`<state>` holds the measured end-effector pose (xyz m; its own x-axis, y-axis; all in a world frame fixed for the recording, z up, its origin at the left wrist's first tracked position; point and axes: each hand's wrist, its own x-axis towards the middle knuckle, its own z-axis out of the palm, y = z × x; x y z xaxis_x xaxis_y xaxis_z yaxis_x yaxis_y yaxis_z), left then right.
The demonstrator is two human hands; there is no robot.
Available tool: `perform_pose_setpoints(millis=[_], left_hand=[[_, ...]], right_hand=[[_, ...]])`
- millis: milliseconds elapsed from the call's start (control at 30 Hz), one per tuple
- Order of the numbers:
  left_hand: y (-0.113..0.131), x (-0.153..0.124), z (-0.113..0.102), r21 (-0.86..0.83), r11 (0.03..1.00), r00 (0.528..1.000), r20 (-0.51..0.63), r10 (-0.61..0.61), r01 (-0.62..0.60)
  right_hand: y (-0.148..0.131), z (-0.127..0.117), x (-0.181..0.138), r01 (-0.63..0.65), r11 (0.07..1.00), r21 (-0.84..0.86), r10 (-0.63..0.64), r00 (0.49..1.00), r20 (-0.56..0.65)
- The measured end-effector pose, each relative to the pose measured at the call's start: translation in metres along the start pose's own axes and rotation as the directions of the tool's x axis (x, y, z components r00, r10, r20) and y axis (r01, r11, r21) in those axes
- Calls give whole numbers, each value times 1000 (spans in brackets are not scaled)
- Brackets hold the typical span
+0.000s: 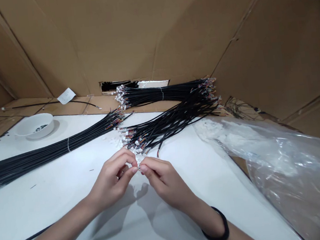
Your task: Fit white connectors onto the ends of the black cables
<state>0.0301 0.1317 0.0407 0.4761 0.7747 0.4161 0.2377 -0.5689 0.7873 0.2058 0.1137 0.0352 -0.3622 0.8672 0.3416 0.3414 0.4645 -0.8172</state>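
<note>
A: What have the hands got?

B: The left hand (112, 181) and the right hand (164, 183) are both curled in a fine pinch, fingertips meeting over what looks like a tiny white plastic connector (139, 169). It's too small and too covered to make out clearly.

A: Where is it from the wires?

B: Just in front of the loose bundle of thin black wires with white connector ends (161, 129); that bundle's nearest ends almost reach the fingertips.

A: Is that pinch a good way to work?

B: I'd say so: fingertips on both sides steady a part that small, and the wrists stay low and relaxed.

A: What's around that bundle?

B: Behind it lies a strapped black wire bundle (162, 93). To its left are a long strapped black cable bundle (36, 149) and a round white bowl (35, 125). To its right sits a clear plastic bag (283, 163).
</note>
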Motion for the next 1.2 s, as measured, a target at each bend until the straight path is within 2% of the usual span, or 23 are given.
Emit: perform_pose_setpoints(millis=[367,600,833,1033,1200], left_hand=[[1,0,0,14,998,998,-13,59,-59],[9,-2,1,-162,987,999,-38,-29,23],[10,-6,2,-233,972,998,-42,-47,36],[11,-4,2,-151,988,998,-61,-6,-3],[14,-2,0,-30,998,995,-88,56,-59]], right_hand=[[1,2,-1,47,998,-37,-47,999,-4],[-10,-2,-3,-7,996,94,7,1000,-1],[-9,1,-5,-80,974,210,81,997,5],[-7,3,-8,-144,937,317,142,989,30],[-6,1,-9,-120,949,291,113,993,40]])
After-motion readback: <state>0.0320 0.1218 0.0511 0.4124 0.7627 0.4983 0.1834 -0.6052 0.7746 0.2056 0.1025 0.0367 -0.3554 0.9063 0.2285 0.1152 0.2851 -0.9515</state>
